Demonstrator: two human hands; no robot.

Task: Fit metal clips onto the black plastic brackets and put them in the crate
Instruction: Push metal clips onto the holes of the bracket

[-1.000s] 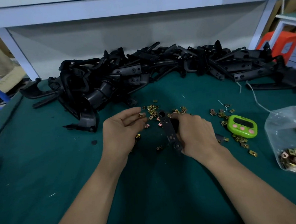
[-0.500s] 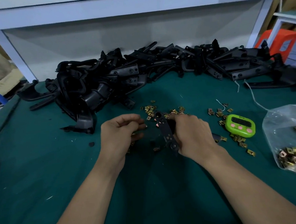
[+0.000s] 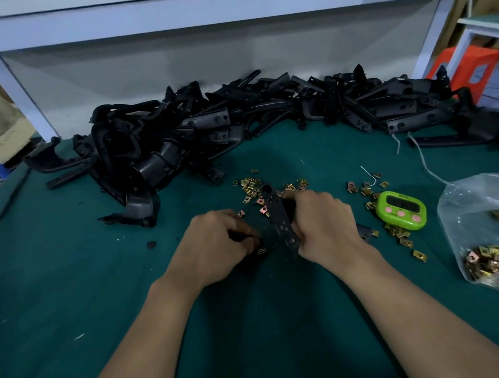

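On the bench [image 3: 72, 289], the right hand [image 3: 324, 222] grips one bracket [image 3: 280, 219], long axis pointing away from the person. Just left of its near end, the left hand [image 3: 216, 244] w/ curled fingers pinches a clip [image 3: 261, 250].

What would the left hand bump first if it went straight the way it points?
Probably the black bracket the right hand grips. A metal clip sits at the fingertips of the left hand; held or loose, I cannot tell.
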